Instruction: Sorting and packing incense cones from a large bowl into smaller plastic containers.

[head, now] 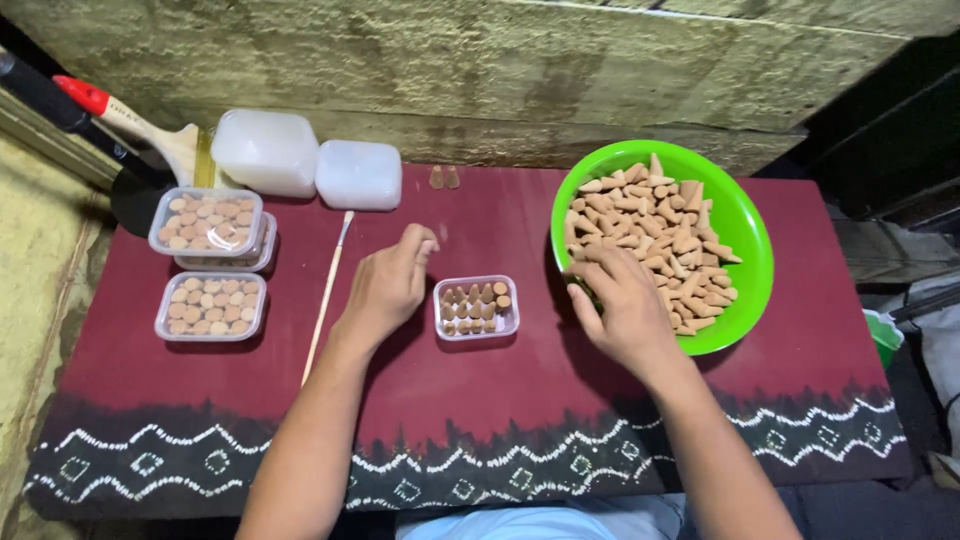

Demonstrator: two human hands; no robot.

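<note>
A small clear plastic tray (477, 308) holds rows of brown incense cones and sits mid-table on the maroon cloth (480, 400). My left hand (390, 283) hovers just left of it, fingers bunched together; whether a cone is pinched in them is hidden. My right hand (615, 300) reaches into the near left side of a bright green bowl (745, 300) full of loose tan cones (660, 235), fingers curled over some cones.
Filled clear trays of cones (207, 222) (211, 306) sit at left. Two white lidded containers (268, 150) (359, 174) stand at the back. A thin stick (327, 295), a paintbrush (140, 125), and two loose cones (444, 178) lie nearby. A rough wall runs behind.
</note>
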